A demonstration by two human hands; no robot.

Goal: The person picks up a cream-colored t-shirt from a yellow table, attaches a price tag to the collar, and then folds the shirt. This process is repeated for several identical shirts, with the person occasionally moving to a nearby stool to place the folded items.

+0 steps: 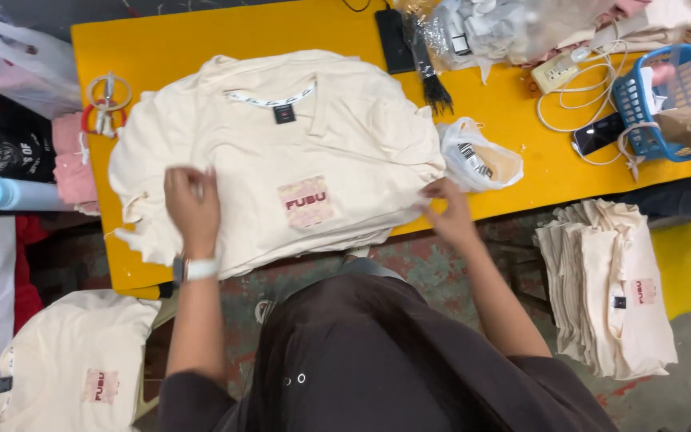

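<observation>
A yellow worktable (201,40) fills the upper half of my view, over a worn, stained floor, and I'm looking straight down at it. Centre frame sits a cream T-shirt (281,152), front up, neck label toward the top, a pink square print low on the chest; it lies on more cream cloth beneath. My left hand (193,210) lies flat on the shirt's lower-left part, fingers spread loosely, gripping nothing that I can see. My right hand (446,210) pinches the cloth at the shirt's right edge, fingers narrow on the fabric.

To do this well, I'd judge the left palm should keep the body pinned while the right draws its edge taut and level, so no crease gets trapped under the print.

Moving outward: a small clear plastic bag (481,156) just right of the shirt, a black brush (429,68) above it, a blue basket (665,100) at upper right. A stack of folded cream shirts (609,296) stands at lower right, another folded shirt (73,360) lower left.
</observation>
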